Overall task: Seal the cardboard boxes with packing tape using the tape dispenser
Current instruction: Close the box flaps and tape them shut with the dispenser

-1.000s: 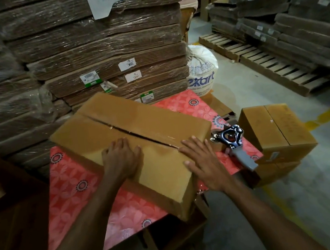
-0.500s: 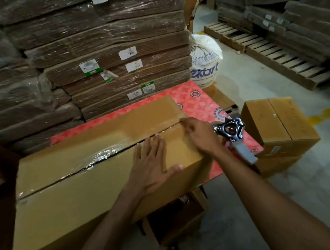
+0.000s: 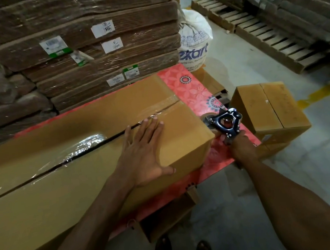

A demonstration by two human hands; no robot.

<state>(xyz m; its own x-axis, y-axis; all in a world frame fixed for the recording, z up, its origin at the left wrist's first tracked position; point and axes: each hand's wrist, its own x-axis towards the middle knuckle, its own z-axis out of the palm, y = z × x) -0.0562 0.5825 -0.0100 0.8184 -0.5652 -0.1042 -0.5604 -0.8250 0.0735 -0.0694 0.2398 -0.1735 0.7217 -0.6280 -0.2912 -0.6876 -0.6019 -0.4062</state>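
Since half a second ago my right hand [image 3: 238, 147] has left the end of the long cardboard box [image 3: 76, 156] and closed around the handle of the tape dispenser [image 3: 225, 122]; the fingers wrap the grip fully, and the handle itself is hidden under them. The dispenser's metal frame stands just beside the box's right end, over the red patterned tabletop [image 3: 192, 92], with the roll of tape only partly visible behind the frame. I cannot tell whether the dispenser touches the cardboard.

My left hand [image 3: 142, 154] lies flat and open on the near flap, fingers spread toward the centre seam, thumb hanging over the near edge; it holds nothing, it only presses down. A strip of clear tape [image 3: 87, 142] glints along part of the seam, and a brown strip crosses near the right end.

To the right, on the floor, a smaller cardboard box [image 3: 270, 109] sits close to the table. Behind the table rise shrink-wrapped stacks of flat cardboard [image 3: 92, 50], with a white printed sack [image 3: 194, 38] beside them and wooden pallets [image 3: 256, 30] further right.
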